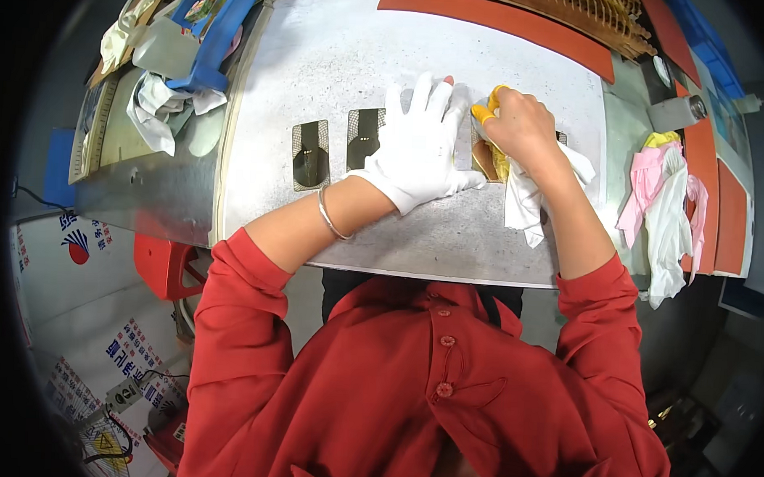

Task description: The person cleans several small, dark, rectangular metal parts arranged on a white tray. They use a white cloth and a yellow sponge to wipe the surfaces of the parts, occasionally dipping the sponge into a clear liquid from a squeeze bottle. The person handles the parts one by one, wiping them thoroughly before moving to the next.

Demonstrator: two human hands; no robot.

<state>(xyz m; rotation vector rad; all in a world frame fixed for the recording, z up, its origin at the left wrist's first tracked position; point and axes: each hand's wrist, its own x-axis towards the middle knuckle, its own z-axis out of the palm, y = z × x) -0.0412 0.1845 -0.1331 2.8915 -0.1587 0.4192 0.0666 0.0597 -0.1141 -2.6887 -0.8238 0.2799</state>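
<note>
Panels (310,164) lie in a row on the worktop (449,241), two at left and one mostly hidden under the person's right hand (525,126). From here I see that hand's fingers curl down in yellow cots (482,113), near some yellow material (500,165), but I cannot tell what they grip. The left hand (421,143), gloved white, rests palm down, fingers spread. White cloth (522,205) lies by the right wrist.

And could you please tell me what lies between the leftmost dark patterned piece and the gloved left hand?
In the head view, a second dark patterned piece lies between the leftmost piece and the gloved left hand, which partly hides it.
</note>
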